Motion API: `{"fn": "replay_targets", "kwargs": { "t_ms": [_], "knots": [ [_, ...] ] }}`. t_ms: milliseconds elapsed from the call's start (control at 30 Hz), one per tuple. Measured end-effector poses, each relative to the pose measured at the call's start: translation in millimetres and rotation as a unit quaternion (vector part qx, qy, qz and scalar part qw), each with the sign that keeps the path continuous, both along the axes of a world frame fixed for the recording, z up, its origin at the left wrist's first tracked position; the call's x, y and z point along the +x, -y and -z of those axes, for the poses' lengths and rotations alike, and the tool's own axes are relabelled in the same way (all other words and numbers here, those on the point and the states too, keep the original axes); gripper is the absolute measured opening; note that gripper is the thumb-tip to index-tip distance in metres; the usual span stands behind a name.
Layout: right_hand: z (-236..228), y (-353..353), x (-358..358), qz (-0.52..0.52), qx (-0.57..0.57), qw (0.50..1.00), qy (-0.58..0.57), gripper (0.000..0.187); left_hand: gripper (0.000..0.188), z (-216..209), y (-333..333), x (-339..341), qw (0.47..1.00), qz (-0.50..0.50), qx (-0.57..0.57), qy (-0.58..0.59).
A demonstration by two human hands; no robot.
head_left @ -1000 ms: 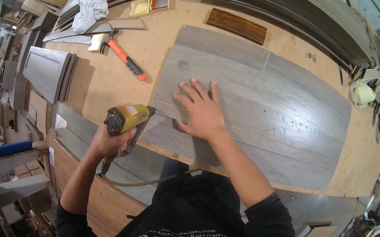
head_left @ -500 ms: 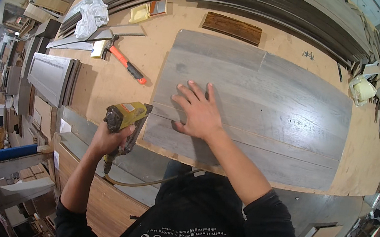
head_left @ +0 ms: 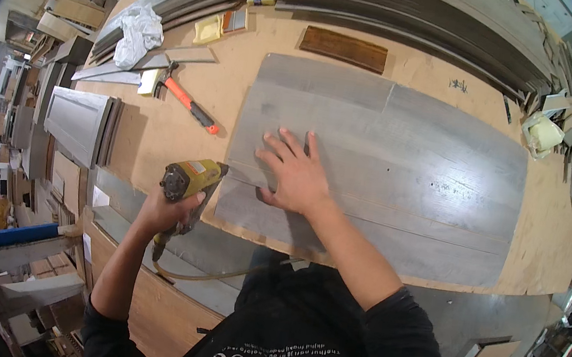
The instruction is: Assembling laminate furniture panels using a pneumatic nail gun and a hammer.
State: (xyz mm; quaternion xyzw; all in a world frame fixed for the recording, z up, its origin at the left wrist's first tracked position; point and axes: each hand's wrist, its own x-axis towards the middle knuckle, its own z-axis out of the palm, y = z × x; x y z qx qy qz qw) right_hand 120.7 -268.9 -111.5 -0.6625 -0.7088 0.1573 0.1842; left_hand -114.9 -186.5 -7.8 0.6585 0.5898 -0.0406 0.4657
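My left hand (head_left: 167, 212) is wrapped round the grip of a yellow and black air nail gun (head_left: 194, 176), with a tan hose (head_left: 204, 277) running from its handle base. The gun's nose is at the left edge of a grey wood-grain panel (head_left: 441, 148); whether it touches cannot be made out. My right hand (head_left: 296, 178) lies on the panel's left part with fingers spread, holding nothing. Thin seams run along the panel under and beside that hand. To the left of the panel is a hammer (head_left: 188, 102) with an orange and black handle.
Long grey boards (head_left: 409, 14) are stacked along the table's far side. A dark brown board piece (head_left: 344, 48) lies beyond the panel. White cloth (head_left: 139, 35) rests on boards at far left, and grey door panels (head_left: 76, 123) stand off the left edge. A yellowish roll (head_left: 543, 133) sits at right.
The view has shifted slightly, so the table appears a little lower. Both hands keep their hold and place, with the nail gun still by the panel's left edge.
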Motion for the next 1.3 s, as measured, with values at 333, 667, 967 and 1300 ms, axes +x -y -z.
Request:
{"fn": "replay_targets", "kwargs": {
  "t_ms": [333, 667, 967, 1300],
  "knots": [
    [11.2, 2.4, 2.6, 0.012, 0.096, 0.986, -0.135, 0.041, 0.017, -6.7, -37.3, 39.3, 0.996, 0.034, 0.033, 0.079],
    [4.5, -0.8, 0.5, 0.017, 0.079, 0.986, -0.149, 0.04, 0.019, 3.9, -48.7, 40.3, 0.998, 0.037, 0.038, 0.032],
    [13.6, 1.7, 5.5, 0.055, 0.146, 0.953, -0.261, 0.025, 0.019, -10.3, -67.8, 60.4, 0.994, 0.042, 0.008, 0.099],
    [14.7, 1.9, 5.9, 0.049, 0.189, 0.938, -0.288, 0.022, 0.019, 9.9, -106.7, 91.0, 0.992, 0.055, 0.043, 0.106]
  ]
}}
